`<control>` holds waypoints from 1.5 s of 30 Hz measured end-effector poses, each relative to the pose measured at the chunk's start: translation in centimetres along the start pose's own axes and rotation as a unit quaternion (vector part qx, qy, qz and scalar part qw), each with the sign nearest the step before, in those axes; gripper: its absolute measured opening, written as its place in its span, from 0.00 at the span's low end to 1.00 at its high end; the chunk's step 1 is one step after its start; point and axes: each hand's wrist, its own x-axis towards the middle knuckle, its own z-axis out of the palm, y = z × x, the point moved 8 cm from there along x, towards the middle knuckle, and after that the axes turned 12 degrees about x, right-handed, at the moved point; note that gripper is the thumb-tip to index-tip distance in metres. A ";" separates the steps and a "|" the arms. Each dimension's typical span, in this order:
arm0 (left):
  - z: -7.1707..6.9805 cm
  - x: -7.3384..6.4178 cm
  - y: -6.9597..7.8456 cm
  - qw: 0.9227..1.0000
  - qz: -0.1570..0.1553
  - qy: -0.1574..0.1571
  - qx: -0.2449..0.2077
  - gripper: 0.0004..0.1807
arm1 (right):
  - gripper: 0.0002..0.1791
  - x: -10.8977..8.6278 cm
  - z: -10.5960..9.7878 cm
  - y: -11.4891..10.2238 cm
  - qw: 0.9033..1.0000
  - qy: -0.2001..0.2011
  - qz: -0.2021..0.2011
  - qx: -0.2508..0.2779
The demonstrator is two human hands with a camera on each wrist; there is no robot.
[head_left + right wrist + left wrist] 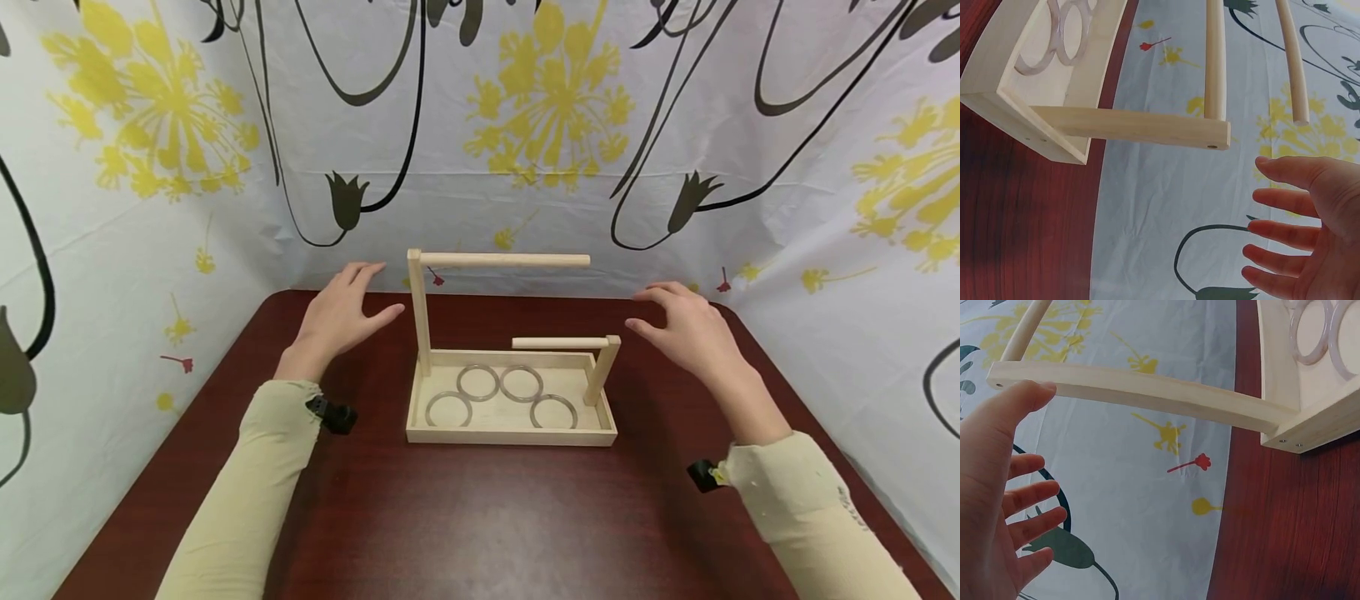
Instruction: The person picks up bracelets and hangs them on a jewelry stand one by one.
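A shallow wooden tray (510,436) stands between my two hands, with several pale translucent rings (477,382) lying flat inside. From its left end rises a tall post (420,312) bearing a long rod (510,260) that points right. A shorter post (602,371) at the right end carries a lower rod (558,342) pointing left. My left hand (337,314) hovers left of the tall post, fingers relaxed and holding nothing. To the right of the short post, my right hand (690,327) hangs in the air with loosely spread fingers, also holding nothing.
The dark red-brown table (480,517) lies under the tray. Behind it and on both sides hangs a white cloth (450,142) printed with yellow flowers and dark stems. A small black wrist camera (339,417) sits at the left sleeve, another device (703,476) at the right.
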 end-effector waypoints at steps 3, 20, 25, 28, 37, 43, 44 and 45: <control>0.0 0.0 0.0 1.000 -0.005 -0.001 -0.008 0.43 | 0.24 0.0 0.2 -0.4 1.000 -0.001 -0.002 0.001; -0.4 0.3 0.9 0.997 -0.006 0.010 -0.073 0.41 | 0.20 -0.3 0.8 -1.9 0.999 0.012 -0.026 0.016; -0.6 0.4 1.4 0.995 0.002 0.026 -0.095 0.38 | 0.19 -0.5 0.9 -2.3 0.999 0.021 -0.038 0.016; -0.7 0.4 1.7 0.994 0.010 0.036 -0.107 0.37 | 0.19 -0.6 0.9 -2.7 0.998 0.022 -0.047 0.018; -0.9 0.8 2.6 0.982 0.035 0.062 -0.174 0.34 | 0.18 -0.8 1.0 -3.8 0.998 0.030 -0.061 0.014; -0.6 1.0 3.1 0.965 0.048 0.072 -0.247 0.32 | 0.19 -1.1 1.2 -4.7 0.997 0.028 -0.070 0.019; -0.6 1.1 3.1 0.961 0.048 0.073 -0.263 0.32 | 0.19 -1.2 1.2 -4.9 0.997 0.028 -0.071 0.021; -0.5 1.1 3.1 0.956 0.046 0.074 -0.280 0.31 | 0.19 -1.2 1.2 -5.1 0.997 0.028 -0.073 0.023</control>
